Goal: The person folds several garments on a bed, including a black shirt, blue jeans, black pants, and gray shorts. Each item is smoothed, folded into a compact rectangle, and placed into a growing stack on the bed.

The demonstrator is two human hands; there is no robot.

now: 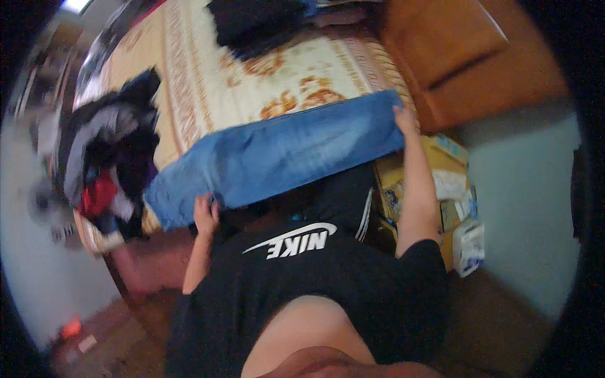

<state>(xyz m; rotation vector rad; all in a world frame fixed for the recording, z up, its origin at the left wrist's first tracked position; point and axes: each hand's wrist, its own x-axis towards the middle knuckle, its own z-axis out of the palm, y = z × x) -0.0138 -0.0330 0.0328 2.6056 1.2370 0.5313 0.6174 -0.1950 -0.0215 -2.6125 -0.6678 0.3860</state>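
Note:
A pair of blue jeans (296, 151), folded lengthwise into a long strip, lies across the near edge of a bed with a cream, flower-patterned cover (214, 82). The wider end is at the left and the narrower leg end at the right. My left hand (206, 215) is closed on the near edge of the jeans, close to the wider end. At the far right, my right hand (406, 121) grips the leg end by its edge, arm stretched out. Some of the fingers of both hands are hidden by the cloth or blurred.
A heap of dark, grey and red clothes (110, 151) lies on the bed's left side. Folded dark clothes (255, 25) sit at the far side. A brown padded panel (454, 57) borders the right, with a cardboard box (444, 148) and a white bag (469, 249) below it.

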